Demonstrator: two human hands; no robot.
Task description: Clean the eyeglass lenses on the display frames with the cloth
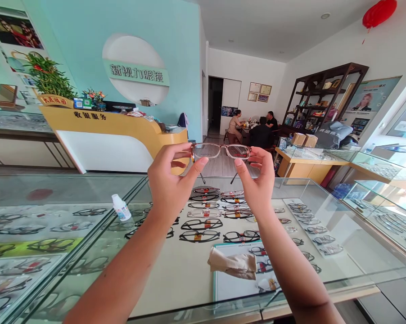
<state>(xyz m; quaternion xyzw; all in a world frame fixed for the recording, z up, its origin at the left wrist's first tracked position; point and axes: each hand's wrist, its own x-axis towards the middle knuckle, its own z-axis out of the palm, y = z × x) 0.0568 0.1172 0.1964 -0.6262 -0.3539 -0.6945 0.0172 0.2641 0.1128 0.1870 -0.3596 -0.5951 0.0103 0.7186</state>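
A pair of eyeglasses [222,146] with a reddish-brown, partly clear frame is held up level above the glass display case [176,279]. My left hand [171,173] grips its left end between thumb and fingers. At the other end, my right hand [257,175] pinches the frame in the same way. Both thumbs sit at the lower rims, and the temples point away from me. On the glass below lie a crumpled beige cleaning cloth [233,264] and, to the left, a small white spray bottle [121,208].
Rows of eyeglasses [201,224] fill the case beneath the glass. A yellow and white counter [115,130] stands behind at left. People [235,126] sit round a table at the back. More glass cases [381,166] and a dark shelf [321,96] line the right.
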